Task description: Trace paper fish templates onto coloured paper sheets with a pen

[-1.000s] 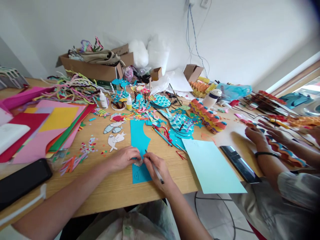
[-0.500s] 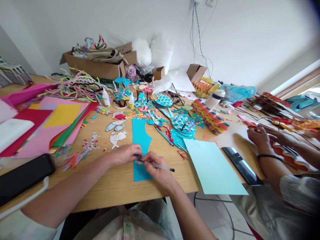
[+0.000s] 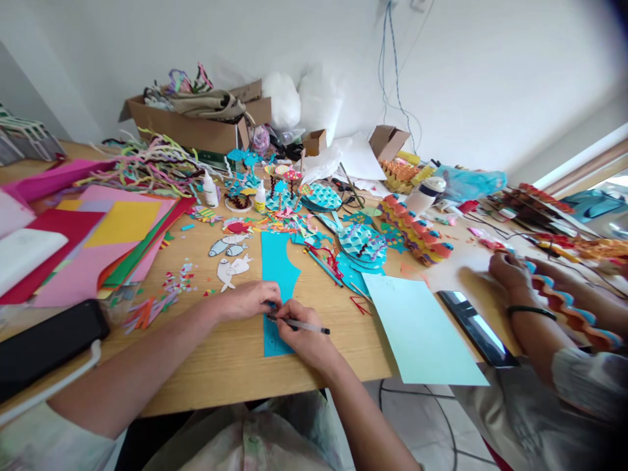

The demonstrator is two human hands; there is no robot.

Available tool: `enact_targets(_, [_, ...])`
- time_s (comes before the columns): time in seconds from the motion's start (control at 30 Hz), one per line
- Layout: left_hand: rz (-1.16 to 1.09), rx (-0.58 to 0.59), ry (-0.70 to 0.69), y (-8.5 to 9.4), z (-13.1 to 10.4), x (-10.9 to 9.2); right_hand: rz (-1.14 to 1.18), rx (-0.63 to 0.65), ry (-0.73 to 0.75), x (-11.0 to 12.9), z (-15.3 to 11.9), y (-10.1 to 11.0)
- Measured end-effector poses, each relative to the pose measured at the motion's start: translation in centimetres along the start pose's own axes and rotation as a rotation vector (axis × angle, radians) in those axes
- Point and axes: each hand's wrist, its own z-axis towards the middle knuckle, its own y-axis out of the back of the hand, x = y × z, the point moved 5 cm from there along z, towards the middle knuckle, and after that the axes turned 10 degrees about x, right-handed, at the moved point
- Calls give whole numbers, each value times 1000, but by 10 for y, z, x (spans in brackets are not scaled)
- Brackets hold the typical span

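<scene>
A strip of bright blue paper (image 3: 277, 256) with a curved cut in its right edge lies in front of me. My right hand (image 3: 305, 335) is closed around a pen (image 3: 314, 328) with a clear barrel and black end, its tip low over the paper. My left hand (image 3: 251, 300) rests on the same strip, fingers curled and pressed down beside the pen tip. Whatever small piece lies under those fingertips is mostly hidden. Just beyond are white paper fish (image 3: 239, 265) and grey-toned fish cutouts (image 3: 237, 250).
Coloured paper sheets (image 3: 125, 224) and a black phone (image 3: 53, 347) lie left. A pale green sheet (image 3: 417, 327) overhangs the front edge at right, beside a dark glossy device (image 3: 475, 327). Glue bottles (image 3: 210, 191) stand behind. A co-worker's hands (image 3: 513, 275) handle an orange wavy strip.
The pen has tilted and shifted slightly left with my right hand. My left hand stays nearly in place. The co-worker's hands and wavy strip have moved.
</scene>
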Motion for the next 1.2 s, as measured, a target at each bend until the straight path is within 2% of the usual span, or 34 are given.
enact_targets(1.2, [-8, 36, 15, -3, 0, 0, -29, -1, -1, 1, -1, -1])
